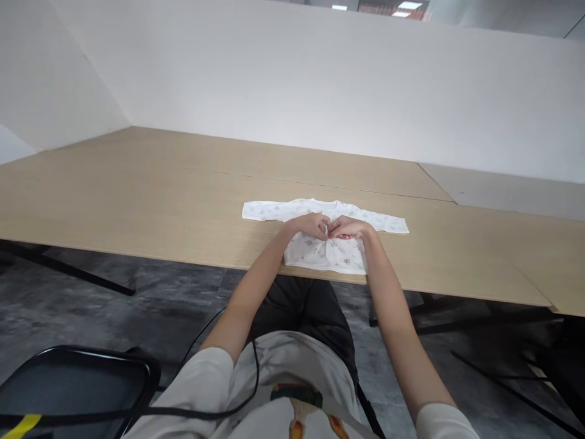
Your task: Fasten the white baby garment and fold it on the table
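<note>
A small white long-sleeved baby shirt with a scattered print lies spread on the table, sleeves out to both sides and its hem by the front edge. My left hand is closed in a pinch on the shirt's front opening, at about mid-chest. From the other side my right hand pinches the same opening, its fingertips meeting those of the left. The exact bit of cloth or fastener between the fingertips is too small to make out.
The wooden table runs wide to both sides, backed by a pale partition. A black chair stands at the lower left. A black cable crosses in front of my body.
</note>
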`<state>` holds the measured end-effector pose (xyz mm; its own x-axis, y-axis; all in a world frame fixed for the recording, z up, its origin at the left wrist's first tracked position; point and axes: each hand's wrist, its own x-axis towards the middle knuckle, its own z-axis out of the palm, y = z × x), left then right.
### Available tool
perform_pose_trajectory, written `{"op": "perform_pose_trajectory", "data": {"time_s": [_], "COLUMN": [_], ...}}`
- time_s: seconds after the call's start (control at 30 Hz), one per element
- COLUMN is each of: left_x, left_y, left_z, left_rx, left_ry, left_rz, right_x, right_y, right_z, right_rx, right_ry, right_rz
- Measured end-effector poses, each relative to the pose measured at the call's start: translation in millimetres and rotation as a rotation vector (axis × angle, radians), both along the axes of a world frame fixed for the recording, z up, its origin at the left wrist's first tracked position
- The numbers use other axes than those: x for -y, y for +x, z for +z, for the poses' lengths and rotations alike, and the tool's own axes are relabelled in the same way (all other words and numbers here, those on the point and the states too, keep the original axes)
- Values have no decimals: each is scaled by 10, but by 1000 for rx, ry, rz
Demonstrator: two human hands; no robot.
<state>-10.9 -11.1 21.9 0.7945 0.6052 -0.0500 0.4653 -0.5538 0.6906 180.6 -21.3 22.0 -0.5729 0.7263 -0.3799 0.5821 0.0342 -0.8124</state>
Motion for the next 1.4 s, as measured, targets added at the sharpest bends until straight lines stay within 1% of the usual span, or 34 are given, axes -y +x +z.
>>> {"op": "perform_pose_trajectory", "data": {"time_s": [0.13,0.3,0.4,0.53,0.77,0.93,1.13,1.23,1.4], "left_x": [3,-4,-16,-35,-50,-95,-139,-119,-58], "left_y": [8,18,15,-8,-53,-52,-44,-38,-31], "left_z": [-13,-24,-30,-33,-35,-101,-174,-147,-62], "left_rx": [-14,29,48,70,128,207,251,257,255], "left_ry": [28,23,-13,-65,-97,-109,-134,-151,-167], "left_rz": [20,12,17,0,-34,-65,-70,-73,-68], "right_x": [-19,-45,-53,-80,-143,-116,-54,-34,-22], "right_y": [-1,-1,-4,12,58,53,45,45,52], "right_z": [-29,-71,-86,-114,-184,-135,-31,5,16], "right_rx": [-28,-56,-59,-87,-134,-148,-80,-65,-74], "right_ry": [-20,-32,-42,-78,-81,-81,-79,-64,-25], "right_rz": [6,-1,-21,-12,-15,-18,-50,-48,5]}}
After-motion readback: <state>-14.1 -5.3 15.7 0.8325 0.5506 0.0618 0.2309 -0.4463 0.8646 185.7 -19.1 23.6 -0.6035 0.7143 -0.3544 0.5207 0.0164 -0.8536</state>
